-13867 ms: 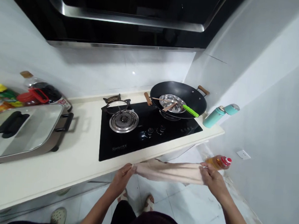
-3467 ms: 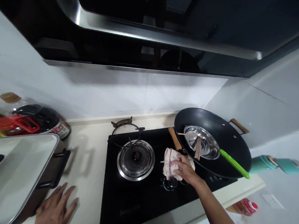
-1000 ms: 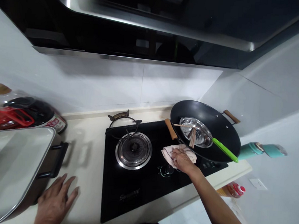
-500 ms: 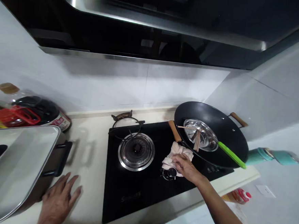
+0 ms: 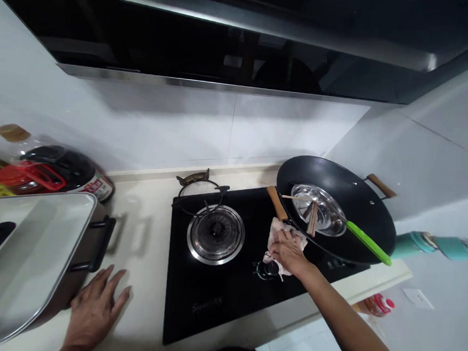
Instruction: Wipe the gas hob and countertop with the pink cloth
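Under my right hand (image 5: 287,251) a pale pink cloth (image 5: 299,241) is pressed against the black glass gas hob (image 5: 203,323), just behind a black control knob (image 5: 268,269). The fingers are bent over the cloth. A black wok (image 5: 338,175) with wooden handles stands close by at the right; a steel dish (image 5: 323,211), wooden chopsticks and a green-handled utensil (image 5: 367,242) lie in it. My left hand (image 5: 95,307) rests on the pale counter (image 5: 136,254) with its fingers spread, beside a large rectangular pan (image 5: 89,216).
The left burner (image 5: 216,233) is uncovered; its pan support (image 5: 201,181) sits shifted to the back. Bottles, one with a red-handled container (image 5: 29,176) beside it, stand at the back left. Teal containers (image 5: 437,247) are at the right wall. The range hood (image 5: 227,46) hangs overhead.
My right hand has shifted slightly with the cloth, which is now more bunched beneath the fingers and uncovers more of the knob. The view has shifted slightly; my left hand stays on the counter.
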Action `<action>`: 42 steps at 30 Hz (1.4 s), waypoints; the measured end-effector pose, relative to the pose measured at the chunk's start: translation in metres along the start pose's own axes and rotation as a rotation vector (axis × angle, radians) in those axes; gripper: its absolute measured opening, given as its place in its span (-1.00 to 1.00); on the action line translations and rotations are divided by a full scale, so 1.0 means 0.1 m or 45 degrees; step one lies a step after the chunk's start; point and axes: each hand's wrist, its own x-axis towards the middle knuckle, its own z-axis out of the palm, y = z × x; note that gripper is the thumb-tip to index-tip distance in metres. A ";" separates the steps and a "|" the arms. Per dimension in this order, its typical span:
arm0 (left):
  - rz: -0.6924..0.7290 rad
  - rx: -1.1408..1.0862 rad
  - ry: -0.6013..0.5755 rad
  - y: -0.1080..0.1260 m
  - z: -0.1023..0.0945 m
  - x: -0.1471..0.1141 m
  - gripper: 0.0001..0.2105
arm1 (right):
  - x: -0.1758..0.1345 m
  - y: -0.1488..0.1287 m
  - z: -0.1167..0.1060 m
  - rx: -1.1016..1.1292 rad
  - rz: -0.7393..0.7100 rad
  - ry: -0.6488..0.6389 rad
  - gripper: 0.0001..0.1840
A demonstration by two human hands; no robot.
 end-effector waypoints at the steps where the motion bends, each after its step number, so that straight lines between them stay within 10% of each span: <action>1: -0.002 -0.001 0.003 0.00 0.00 0.00 -0.45 | -0.03 0.01 -0.01 -0.017 -0.008 0.001 -0.76; 17: -0.052 -0.019 -0.037 0.03 -0.04 -0.01 -0.49 | -0.18 0.10 0.21 -0.152 -0.097 -0.001 -0.68; 28: -0.049 -0.003 -0.058 0.05 -0.04 -0.01 -0.43 | -0.45 0.18 0.72 -0.174 0.108 0.336 -0.59; 36: -0.063 -0.022 -0.048 0.03 -0.01 -0.01 -0.48 | -0.32 0.22 0.56 -0.057 0.173 0.200 -0.63; 42: -0.037 -0.005 -0.007 0.07 -0.04 -0.02 -0.49 | 0.04 0.21 0.41 -0.103 0.219 0.122 -0.25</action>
